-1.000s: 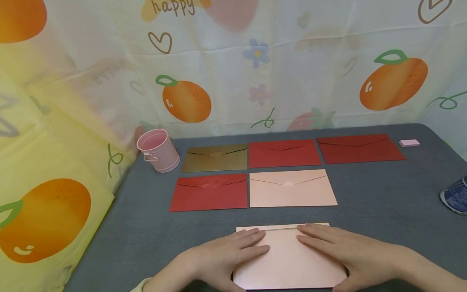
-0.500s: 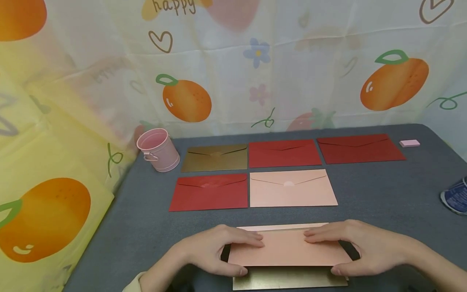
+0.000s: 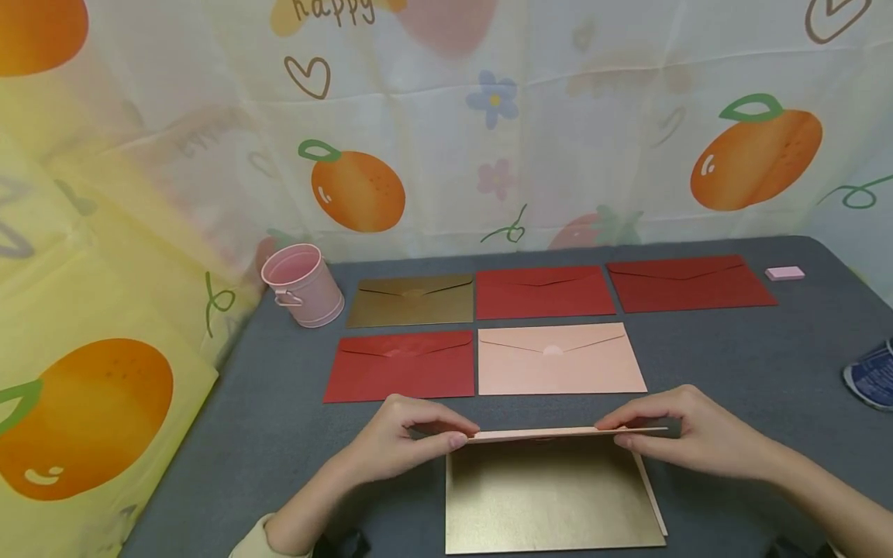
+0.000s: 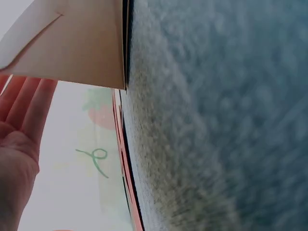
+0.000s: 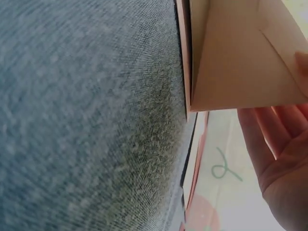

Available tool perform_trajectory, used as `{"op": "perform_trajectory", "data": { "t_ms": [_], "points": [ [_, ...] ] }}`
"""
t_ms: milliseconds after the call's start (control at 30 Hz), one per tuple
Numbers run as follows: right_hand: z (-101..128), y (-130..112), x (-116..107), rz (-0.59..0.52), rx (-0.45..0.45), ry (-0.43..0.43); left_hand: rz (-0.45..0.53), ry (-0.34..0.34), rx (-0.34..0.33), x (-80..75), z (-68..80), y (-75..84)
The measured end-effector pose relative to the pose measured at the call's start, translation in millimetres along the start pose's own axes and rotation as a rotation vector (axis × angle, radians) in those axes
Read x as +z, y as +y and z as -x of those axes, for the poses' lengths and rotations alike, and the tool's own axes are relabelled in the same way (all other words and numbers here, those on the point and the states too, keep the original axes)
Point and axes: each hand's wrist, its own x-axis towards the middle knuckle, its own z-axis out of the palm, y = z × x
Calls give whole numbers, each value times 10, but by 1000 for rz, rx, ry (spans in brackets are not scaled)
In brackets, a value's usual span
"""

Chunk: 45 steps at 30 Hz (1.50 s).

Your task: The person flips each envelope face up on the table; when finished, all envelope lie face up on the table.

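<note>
A pale pink envelope [image 3: 530, 436] stands nearly upright, seen edge-on from the head. My left hand [image 3: 401, 443] pinches its top edge at the left between thumb and fingers, and my right hand [image 3: 687, 434] does likewise at the right. In both wrist views the flap side of the pink envelope [image 4: 82, 45] shows, with fingers behind it. Below lies a gold envelope [image 3: 551, 508], shaded by the raised one. A pale pink edge of another envelope [image 3: 652, 500] sticks out under its right side.
Beyond the hands lie a pink envelope [image 3: 561, 364], a red envelope [image 3: 401, 376], and behind them a gold one [image 3: 418, 306] and two more red envelopes [image 3: 544, 294]. A pink bucket [image 3: 307, 291] stands far left. A small pink block [image 3: 784, 273] and dark blue object [image 3: 872, 376] are right.
Both hands went from lying flat on the pink envelope to pinching its edge. They have tilted its near side up and away, uncovering the gold envelope.
</note>
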Motion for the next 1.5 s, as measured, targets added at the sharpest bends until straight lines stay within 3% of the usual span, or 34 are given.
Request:
{"op": "perform_trajectory", "data": {
  "t_ms": [133, 300, 433, 767, 967, 1100, 1300, 1500],
  "points": [
    [2, 63, 1, 41, 4, 50, -60, 28, 22, -28, -6, -42],
    [22, 156, 6, 94, 6, 63, -161, -21, 41, -42, 3, -106],
    [25, 177, 5, 130, 33, 68, -186, -50, 36, -52, 1, -130],
    [67, 163, -1, 110, 75, 126, -153, -26, -46, -50, 1, -90],
    [96, 150, -42, 8, 93, 54, -112, -101, -117, -54, 8, -74],
    [108, 155, -44, -2, 86, 55, -114, -121, -151, -55, 6, -75],
    [149, 177, -75, 28, 178, 88, -96, -69, -212, -18, -49, -66],
    [180, 252, -202, -12, 382, 166, 7, 90, -407, 107, -225, -63]
  ]
}}
